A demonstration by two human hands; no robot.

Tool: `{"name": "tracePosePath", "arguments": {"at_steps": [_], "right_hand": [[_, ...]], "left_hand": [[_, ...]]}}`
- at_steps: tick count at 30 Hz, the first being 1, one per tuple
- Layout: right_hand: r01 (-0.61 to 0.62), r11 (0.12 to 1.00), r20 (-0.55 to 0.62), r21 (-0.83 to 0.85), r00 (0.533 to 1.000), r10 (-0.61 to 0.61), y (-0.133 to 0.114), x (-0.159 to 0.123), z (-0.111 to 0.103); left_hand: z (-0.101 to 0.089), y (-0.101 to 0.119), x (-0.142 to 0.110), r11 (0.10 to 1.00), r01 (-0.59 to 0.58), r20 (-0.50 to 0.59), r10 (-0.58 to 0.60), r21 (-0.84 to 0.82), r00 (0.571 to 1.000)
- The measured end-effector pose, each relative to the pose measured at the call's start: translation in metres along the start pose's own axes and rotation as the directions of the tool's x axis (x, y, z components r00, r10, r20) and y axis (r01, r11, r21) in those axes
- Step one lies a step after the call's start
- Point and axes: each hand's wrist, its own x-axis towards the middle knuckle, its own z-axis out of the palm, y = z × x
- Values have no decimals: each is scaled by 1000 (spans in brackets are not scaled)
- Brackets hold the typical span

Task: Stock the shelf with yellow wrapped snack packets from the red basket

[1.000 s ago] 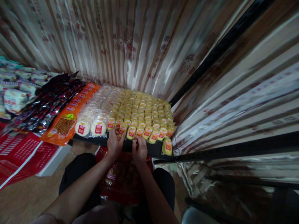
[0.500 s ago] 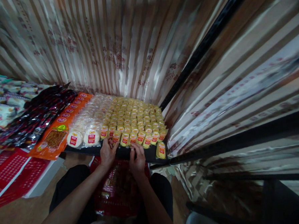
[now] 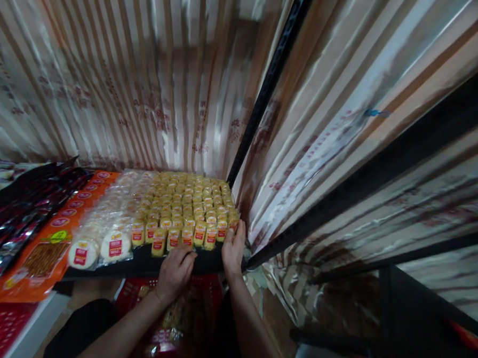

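On the black shelf (image 3: 107, 270) stand close rows of small yellow snack packets (image 3: 184, 203) with red-and-white labels. My right hand (image 3: 233, 251) is at the right end of the front row, thumb and fingers closed around an end packet that it mostly hides. Just below the middle of that row is my left hand (image 3: 175, 269), its fingers curled and bunched together at the shelf edge. Whatever lies between those fingers is hidden. Left of the yellow rows lie clear bags of round white crackers (image 3: 116, 244).
An orange snack bag (image 3: 43, 258) and dark shiny packets (image 3: 28, 211) lie further left. Beneath the shelf is a red basket (image 3: 122, 292) with wrapped goods. Striped curtain (image 3: 170, 86) hangs behind, and a black metal post (image 3: 266, 87) rises at the shelf's right corner.
My right hand has moved right to the end of the row. My left hand has drawn back from the packets toward the shelf edge. The loose corner packet is out of sight. The view has swung right.
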Motion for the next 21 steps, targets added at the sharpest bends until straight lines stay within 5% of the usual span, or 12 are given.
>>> {"name": "tracePosePath", "arguments": {"at_steps": [9,21], "right_hand": [[-105,989,83,106,992,97,0,18,-4],[-144,977,75,157,988,133,14,29,-8]], "left_hand": [[54,34,18,954,-262,141,283,-146,949],[86,43,35,959,-208,228,250,-193,941]]}}
